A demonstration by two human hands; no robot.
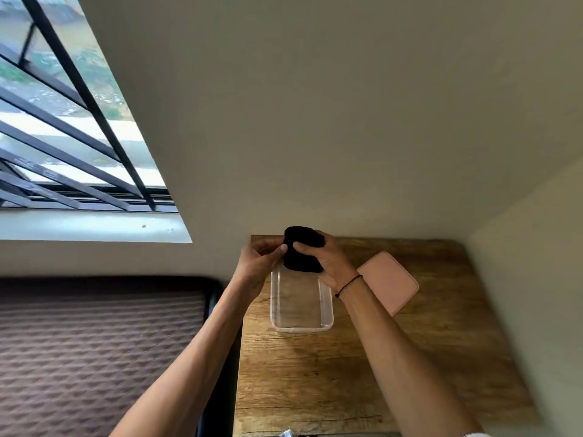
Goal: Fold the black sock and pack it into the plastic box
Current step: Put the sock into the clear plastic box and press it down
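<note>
The black sock (303, 257) is bunched into a compact folded bundle, held in the air above the far end of the clear plastic box (328, 307). My right hand (328, 260) wraps around the sock's right side with the thumb across its front. My left hand (258, 260) pinches the bundle's left edge with its fingertips. The box stands open on the wooden table (347, 373), lengthwise away from me, and looks empty inside.
A pink lid (389, 280) lies flat on the table just right of the box, under my right wrist. The table fits into a wall corner. A dark patterned mattress (101, 348) lies to the left; a barred window (63, 121) is at upper left.
</note>
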